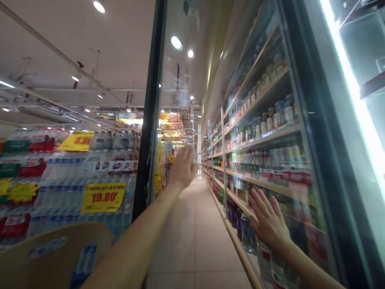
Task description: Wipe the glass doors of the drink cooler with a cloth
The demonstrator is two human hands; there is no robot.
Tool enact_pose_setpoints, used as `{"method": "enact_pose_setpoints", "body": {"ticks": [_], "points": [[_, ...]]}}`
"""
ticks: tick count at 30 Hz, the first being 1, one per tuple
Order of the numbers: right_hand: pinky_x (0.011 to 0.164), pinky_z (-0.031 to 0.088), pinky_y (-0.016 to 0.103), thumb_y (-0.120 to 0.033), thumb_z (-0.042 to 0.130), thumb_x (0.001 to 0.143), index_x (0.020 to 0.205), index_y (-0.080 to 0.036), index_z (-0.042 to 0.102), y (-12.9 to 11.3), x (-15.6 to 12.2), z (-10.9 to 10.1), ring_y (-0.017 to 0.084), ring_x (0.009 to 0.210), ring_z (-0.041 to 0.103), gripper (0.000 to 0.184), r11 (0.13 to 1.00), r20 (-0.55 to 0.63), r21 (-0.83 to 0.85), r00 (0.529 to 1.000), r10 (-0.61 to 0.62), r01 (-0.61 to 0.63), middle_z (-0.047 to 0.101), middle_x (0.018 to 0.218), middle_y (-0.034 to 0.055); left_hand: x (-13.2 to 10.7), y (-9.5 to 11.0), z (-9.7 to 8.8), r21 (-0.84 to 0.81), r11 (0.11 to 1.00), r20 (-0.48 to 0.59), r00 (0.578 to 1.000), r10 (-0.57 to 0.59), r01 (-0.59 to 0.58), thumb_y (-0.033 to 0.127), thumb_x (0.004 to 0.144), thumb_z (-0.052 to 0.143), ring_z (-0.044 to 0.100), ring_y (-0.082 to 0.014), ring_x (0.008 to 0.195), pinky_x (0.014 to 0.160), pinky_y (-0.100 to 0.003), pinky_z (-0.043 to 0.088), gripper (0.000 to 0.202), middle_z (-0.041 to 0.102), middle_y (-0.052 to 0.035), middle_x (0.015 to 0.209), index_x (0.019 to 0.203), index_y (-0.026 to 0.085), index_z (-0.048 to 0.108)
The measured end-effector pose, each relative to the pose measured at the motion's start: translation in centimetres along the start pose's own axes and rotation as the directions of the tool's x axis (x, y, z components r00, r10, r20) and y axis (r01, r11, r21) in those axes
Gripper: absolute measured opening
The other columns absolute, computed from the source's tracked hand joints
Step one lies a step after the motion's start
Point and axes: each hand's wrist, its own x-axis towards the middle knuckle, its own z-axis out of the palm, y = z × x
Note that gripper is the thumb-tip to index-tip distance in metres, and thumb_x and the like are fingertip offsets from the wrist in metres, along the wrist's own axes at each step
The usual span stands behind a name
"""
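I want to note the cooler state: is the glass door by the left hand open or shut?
Open. The glass door swings out into the aisle, the left hand behind its pane.

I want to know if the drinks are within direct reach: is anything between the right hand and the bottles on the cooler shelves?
Yes. The right hand lies flat against a closed glass door, with the bottles behind it.

Left hand (182,166) outstretched, seemingly open, right hand (267,220) spread flat
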Motion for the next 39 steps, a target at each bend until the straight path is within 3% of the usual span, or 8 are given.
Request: {"method": "enact_pose_setpoints", "body": {"ticks": [3,7,14,19,24,29,34,39], "points": [[0.107,0.024,0.051,-0.026,0.041,0.087,0.139,-0.014,0.034,0.2,0.1,0.0,0.028,0.129,0.04,0.054,0.999,0.02,-0.039,1.0,-0.018,0.019,0.05,0.133,0.0142,0.9,1.2,1.0,-0.014,0.995,-0.017,0.995,-0.1,0.1,0.023,0.088,0.028,0.017,-0.0254,0.139,0.114,-0.051,0.019,0.062,0.028,-0.0175,0.147,0.143,0.005,0.006],[0.108,0.024,0.049,-0.02,0.043,0.085,0.136,-0.012,0.037,0.6,-0.1,0.1,0.026,0.133,0.033,0.052,0.994,0.034,-0.082,0.997,-0.072,0.074,0.048,0.135,0.0144,2.3,4.8,2.6,-0.064,0.996,0.019,0.998,0.057,-0.056,0.036,0.086,0.038,0.024,-0.0161,0.137,0.113,-0.034,0.026,0.061,0.037,-0.0043,0.145,0.142,0.02,0.022],[0.109,0.023,0.05,-0.019,0.042,0.084,0.139,-0.013,0.033,0.7,-0.4,0.3,0.026,0.135,0.03,0.056,0.997,0.03,-0.047,0.997,-0.066,0.068,0.047,0.137,0.0135,2.9,1.1,1.4,-0.031,0.974,-0.134,0.965,-0.227,0.225,0.024,0.089,0.025,0.025,-0.0254,0.137,0.112,-0.054,0.02,0.057,0.035,-0.0177,0.143,0.143,0.008,0.013],[0.109,0.024,0.05,-0.018,0.043,0.084,0.142,-0.013,0.026,0.7,-0.3,0.1,0.025,0.134,0.031,0.061,0.996,0.01,-0.037,0.996,-0.084,0.084,0.048,0.135,0.0134,0.8,0.4,0.4,-0.033,0.993,-0.02,0.993,0.114,-0.114,0.039,0.087,0.035,0.038,-0.0161,0.13,0.108,-0.033,0.034,0.054,0.045,-0.0016,0.139,0.139,0.027,0.028],[0.108,0.026,0.051,-0.019,0.044,0.085,0.145,-0.014,0.02,0.6,-0.3,0.1,0.026,0.133,0.033,0.065,0.997,-0.006,-0.038,0.998,-0.07,0.07,0.049,0.135,0.0128,-0.2,-1.2,-0.5,0.048,0.991,-0.102,0.987,-0.122,0.127,0.021,0.088,0.024,0.022,-0.029,0.137,0.11,-0.057,0.019,0.062,0.027,-0.0219,0.146,0.143,0.004,0.001],[0.107,0.027,0.051,-0.019,0.042,0.084,0.144,-0.015,0.023,1.0,-0.6,0.3,0.027,0.132,0.035,0.063,0.994,-0.005,-0.051,0.995,-0.098,0.098,0.047,0.137,0.0125,-0.7,-0.2,-0.7,0.014,0.964,0.014,0.965,0.264,-0.264,0.038,0.088,0.034,0.031,-0.0139,0.134,0.11,-0.03,0.028,0.056,0.042,0.0009,0.142,0.141,0.028,0.022],[0.106,0.028,0.051,-0.018,0.044,0.083,0.143,-0.014,0.025,1.0,-0.4,0.1,0.028,0.13,0.038,0.063,0.993,-0.004,-0.069,0.996,-0.094,0.094,0.048,0.136,0.0131,-0.5,-1.6,-1.3,0.075,0.991,-0.131,0.987,-0.098,0.109,0.02,0.088,0.026,0.022,-0.0272,0.138,0.111,-0.052,0.022,0.061,0.031,-0.0217,0.144,0.143,0.003,0.006],[0.107,0.027,0.05,-0.017,0.045,0.083,0.141,-0.012,0.03,0.8,-0.2,-0.2,0.027,0.131,0.036,0.06,0.994,-0.009,-0.06,0.996,-0.094,0.093,0.05,0.133,0.0142,0.4,3.3,0.4,-0.052,0.951,0.063,0.949,0.308,-0.305,0.035,0.087,0.038,0.03,-0.0142,0.135,0.111,-0.03,0.027,0.054,0.04,-0.0024,0.142,0.139,0.023,0.031]]}}
